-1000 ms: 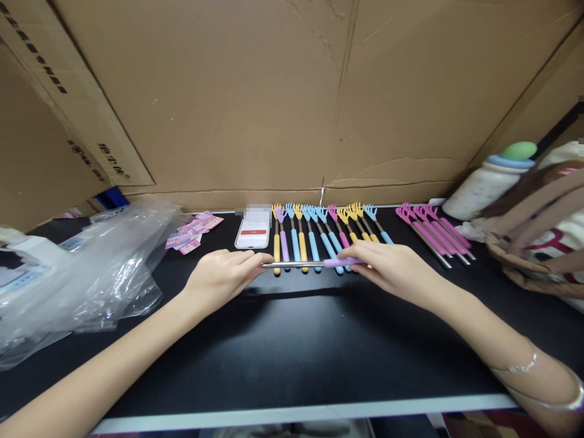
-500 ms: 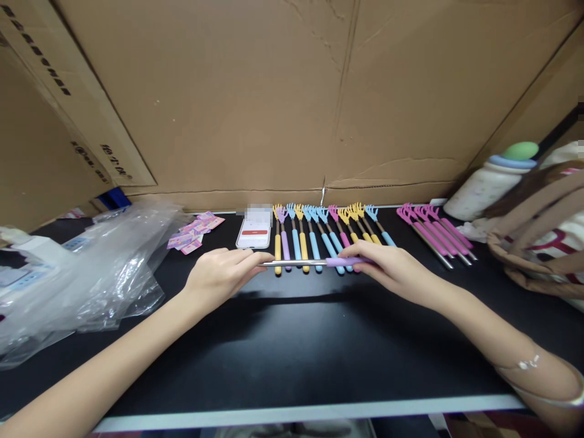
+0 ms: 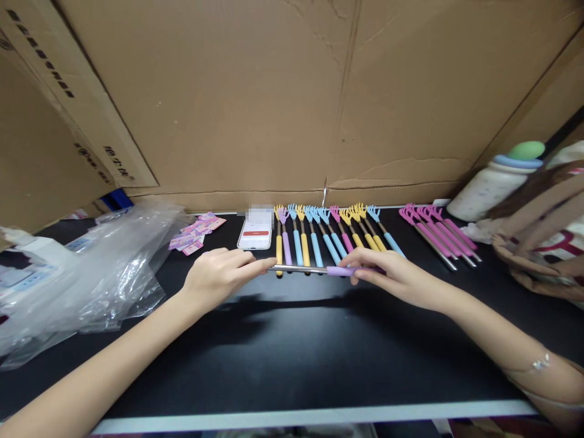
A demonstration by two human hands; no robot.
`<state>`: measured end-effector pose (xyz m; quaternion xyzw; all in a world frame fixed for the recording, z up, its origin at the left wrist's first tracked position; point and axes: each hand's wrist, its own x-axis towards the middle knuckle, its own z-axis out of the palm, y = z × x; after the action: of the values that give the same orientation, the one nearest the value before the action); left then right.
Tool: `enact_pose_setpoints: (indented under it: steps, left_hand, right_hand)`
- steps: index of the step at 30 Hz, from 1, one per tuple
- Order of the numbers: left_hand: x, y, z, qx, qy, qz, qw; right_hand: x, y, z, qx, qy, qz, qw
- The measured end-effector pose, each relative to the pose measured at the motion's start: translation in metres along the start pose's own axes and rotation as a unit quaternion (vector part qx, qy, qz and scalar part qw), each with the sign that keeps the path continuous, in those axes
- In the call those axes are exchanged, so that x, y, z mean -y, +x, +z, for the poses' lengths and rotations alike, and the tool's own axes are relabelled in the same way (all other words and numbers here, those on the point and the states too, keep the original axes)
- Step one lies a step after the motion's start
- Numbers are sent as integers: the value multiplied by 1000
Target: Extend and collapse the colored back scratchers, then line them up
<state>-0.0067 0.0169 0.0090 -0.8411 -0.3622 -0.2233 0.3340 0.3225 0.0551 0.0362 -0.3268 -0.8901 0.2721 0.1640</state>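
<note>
Between my hands, above the black table, a purple back scratcher (image 3: 310, 269) lies nearly level. My left hand (image 3: 223, 272) pinches the bare end of its metal rod between thumb and fingers. Around the purple sleeve at the other end, my right hand (image 3: 385, 271) is closed. Its claw end is hidden by that hand. Just behind, a row of yellow, blue, pink and purple back scratchers (image 3: 314, 243) lies with claws toward the cardboard. Several pink back scratchers (image 3: 440, 234) with bare metal rods pointing toward me lie farther right.
At the left are clear plastic bags (image 3: 114, 267) and small pink printed cards (image 3: 196, 231). A phone (image 3: 254, 240) lies beside the row. A white bottle (image 3: 490, 185) and a beige bag (image 3: 542, 243) stand at the right. Tall cardboard (image 3: 255, 103) backs the black table (image 3: 292, 359).
The right end of the held back scratcher has dipped slightly, and more of its purple sleeve shows left of my right hand. Both hands keep their hold. The view has shifted a little.
</note>
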Motion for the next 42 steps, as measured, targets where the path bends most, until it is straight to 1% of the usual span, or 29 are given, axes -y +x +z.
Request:
enact_pose_setpoints:
  steps: [4, 9, 13, 15, 18, 22, 25, 29, 35, 38, 42]
  left_hand:
    - [-1, 2, -2, -17, 24, 18, 999]
    - [-1, 5, -5, -25, 19, 18, 999]
    - [-1, 5, -7, -30, 30, 19, 999]
    - [-2, 5, -7, -27, 30, 22, 999]
    - [-4, 5, -6, -6, 15, 27, 999]
    - [-5, 4, -3, 25, -12, 32, 999]
    - [-5, 3, -1, 36, -25, 27, 999]
    - [-5, 1, 1, 48, -46, 22, 998]
    - [-1, 0, 3, 65, -80, 26, 994]
    - [0, -1, 4, 75, -105, 23, 991]
    - [-1, -2, 3, 92, -148, 0, 985]
  right_hand:
    - [1, -2, 0, 11, 57, 4, 998]
    - [1, -3, 0, 20, 116, 15, 993]
    - [2, -2, 2, 27, 135, 18, 990]
    - [4, -2, 3, 24, 131, 25, 991]
    - [5, -1, 6, 27, 117, 37, 992]
    - [4, -2, 9, 22, 65, 35, 997]
    - [3, -2, 10, 5, 23, 25, 999]
    - [3, -2, 9, 0, 1, 12, 1000]
    - [4, -1, 10, -11, -34, -33, 999]
    - [4, -1, 9, -15, -42, -47, 998]
    - [4, -1, 8, -21, -32, -60, 997]
